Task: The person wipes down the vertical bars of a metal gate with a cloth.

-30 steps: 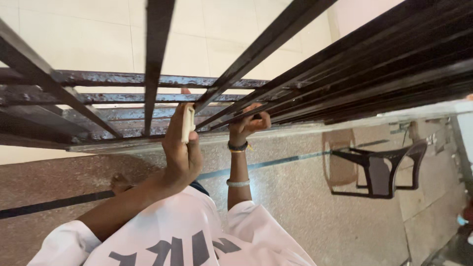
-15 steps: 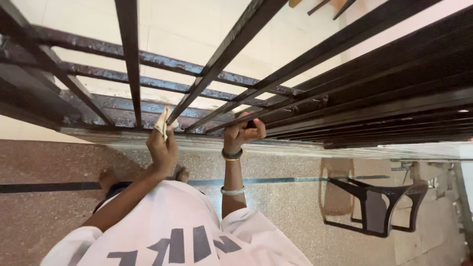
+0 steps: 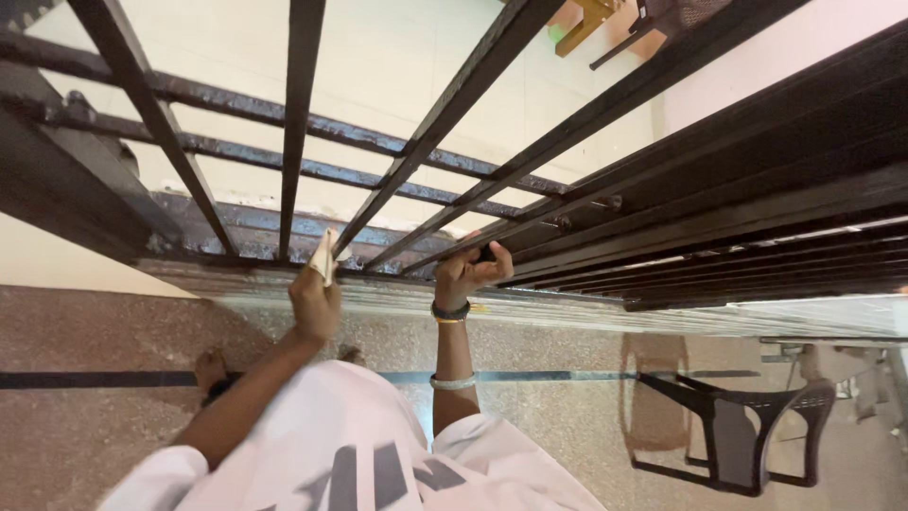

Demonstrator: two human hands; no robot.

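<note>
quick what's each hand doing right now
Left hand: closed on a folded pale pad against the gate bar.
Right hand: closed, gripping a lower bar.

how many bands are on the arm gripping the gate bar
2, both on the right arm whose right hand grips a gate bar: a dark band with a yellow edge at the wrist, and a pale bracelet further down the forearm. More could hide under the white sleeve.

Speckled brown floor (image 3: 586, 397) with dark stripe (image 3: 95, 379), dark plastic chair (image 3: 733, 431), pale tiled floor (image 3: 378, 66) beyond, pink wall (image 3: 747, 66)
</note>
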